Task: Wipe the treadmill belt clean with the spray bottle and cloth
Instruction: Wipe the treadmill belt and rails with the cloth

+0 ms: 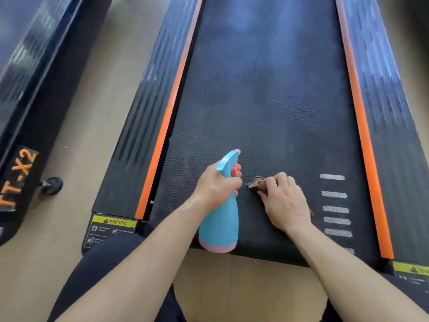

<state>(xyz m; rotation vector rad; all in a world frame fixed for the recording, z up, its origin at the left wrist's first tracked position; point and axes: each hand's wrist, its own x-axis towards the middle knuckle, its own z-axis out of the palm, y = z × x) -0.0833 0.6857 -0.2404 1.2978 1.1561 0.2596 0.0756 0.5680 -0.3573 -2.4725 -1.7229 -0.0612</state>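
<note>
The black treadmill belt [267,101] runs away from me between two orange strips. My left hand [217,185] grips the neck of a blue spray bottle [219,226] with a pink base, its nozzle pointing up the belt. Just to its right, my right hand [284,201] holds a small brown cloth [255,183] down on the belt's near end. Most of the cloth is hidden under the hand; only a folded edge sticks out on the left.
Black ribbed side rails [144,112] flank the belt. White stripes [335,209] mark the belt near its right edge. A second machine [21,168] with orange lettering and a small wheel [53,185] stands on the left across a strip of tan floor [92,94]. Yellow warning labels [113,223] sit at the rear corners.
</note>
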